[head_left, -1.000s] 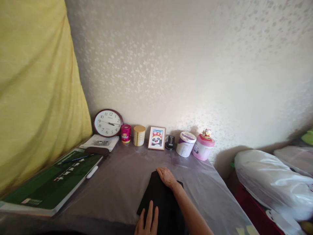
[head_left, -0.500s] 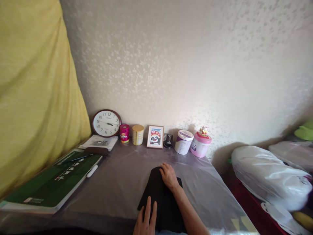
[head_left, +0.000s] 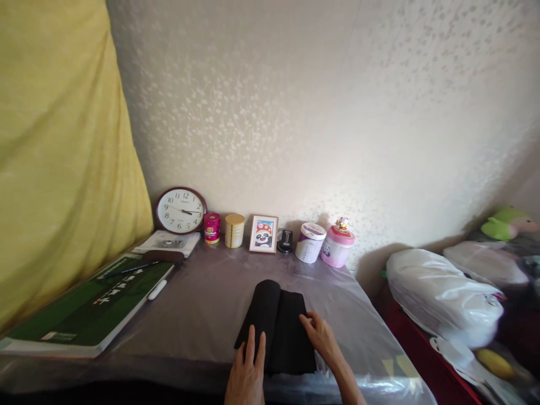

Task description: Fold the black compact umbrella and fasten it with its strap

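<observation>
A black folded piece (head_left: 291, 332), matte and soft-looking like cloth, lies on the table in front of me. Its left part bulges up along a lengthwise crease, while the right part is flatter. My left hand (head_left: 247, 371) rests on its lower left part, with fingers spread and pointing forward. At its right edge is my right hand (head_left: 323, 337), the fingers loosely bent and apart, fingertips touching the black material. Neither hand visibly grips it.
Along the wall stand a clock (head_left: 181, 210), a pink tin (head_left: 211, 228), a yellow-lidded can (head_left: 234, 230), a panda picture frame (head_left: 264, 234) and two tubs (head_left: 311, 243). A green book (head_left: 97, 306) lies left; white bags (head_left: 442, 292) sit right.
My right hand has moved from the top of the black piece down and right to its right edge. The right part now shows uncovered. My left hand stays nearly in place.
</observation>
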A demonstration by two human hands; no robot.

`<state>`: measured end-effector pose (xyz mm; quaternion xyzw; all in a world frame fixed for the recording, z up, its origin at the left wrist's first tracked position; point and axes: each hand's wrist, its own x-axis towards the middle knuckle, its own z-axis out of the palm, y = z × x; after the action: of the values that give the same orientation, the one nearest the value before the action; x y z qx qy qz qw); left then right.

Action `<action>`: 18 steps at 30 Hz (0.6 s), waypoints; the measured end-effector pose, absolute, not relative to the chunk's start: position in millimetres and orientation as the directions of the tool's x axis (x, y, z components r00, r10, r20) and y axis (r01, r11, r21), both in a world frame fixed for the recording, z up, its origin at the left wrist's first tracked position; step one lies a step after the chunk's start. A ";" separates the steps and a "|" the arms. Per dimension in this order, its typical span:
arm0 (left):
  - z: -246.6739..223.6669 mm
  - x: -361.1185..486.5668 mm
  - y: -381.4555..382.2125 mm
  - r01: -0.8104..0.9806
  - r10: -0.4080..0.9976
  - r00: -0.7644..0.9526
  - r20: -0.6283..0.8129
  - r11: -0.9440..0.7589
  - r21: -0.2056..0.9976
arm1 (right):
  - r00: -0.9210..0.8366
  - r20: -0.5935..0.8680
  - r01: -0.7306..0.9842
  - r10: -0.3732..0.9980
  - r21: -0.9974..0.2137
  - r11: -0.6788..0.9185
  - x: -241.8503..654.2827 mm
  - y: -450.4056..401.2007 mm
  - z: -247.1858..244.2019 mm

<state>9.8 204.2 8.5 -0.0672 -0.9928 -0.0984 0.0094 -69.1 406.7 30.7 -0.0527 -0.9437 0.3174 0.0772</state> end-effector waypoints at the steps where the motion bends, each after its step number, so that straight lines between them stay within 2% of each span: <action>1: 10.0 10.5 204.2 0.129 0.127 -0.992 0.022 0.971 0.200 | -0.979 0.141 0.037 0.148 -0.592 0.805 -68.1 403.0 31.4; 4: 13.1 12.0 203.4 0.115 0.114 -0.993 0.018 0.972 0.205 | -0.971 0.193 0.015 0.143 -0.543 0.840 -69.2 396.6 35.1; 7: 15.9 12.9 201.8 0.125 0.122 -0.992 0.024 0.970 0.208 | -0.976 0.175 0.014 0.131 -0.548 0.836 -74.5 393.8 40.6; 12: 20.8 14.4 200.9 0.096 0.107 -0.993 -0.041 0.972 0.216 | -0.983 0.136 -0.007 0.124 -0.701 0.713 -88.4 378.4 57.8; 16: 21.1 13.6 202.8 0.073 0.090 -0.993 -0.077 0.977 0.200 | -0.998 0.049 -0.018 0.050 -0.871 0.491 -99.8 348.3 72.3; 18: 18.4 11.6 203.5 0.060 0.077 -0.994 -0.077 0.978 0.200 | -0.999 0.025 -0.012 0.028 -0.917 0.400 -104.9 329.5 74.7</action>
<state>11.6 203.5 18.4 -0.0345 -0.9936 -0.0992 -0.0422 -104.9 329.5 74.7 -0.0049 -0.8363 0.5479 0.0179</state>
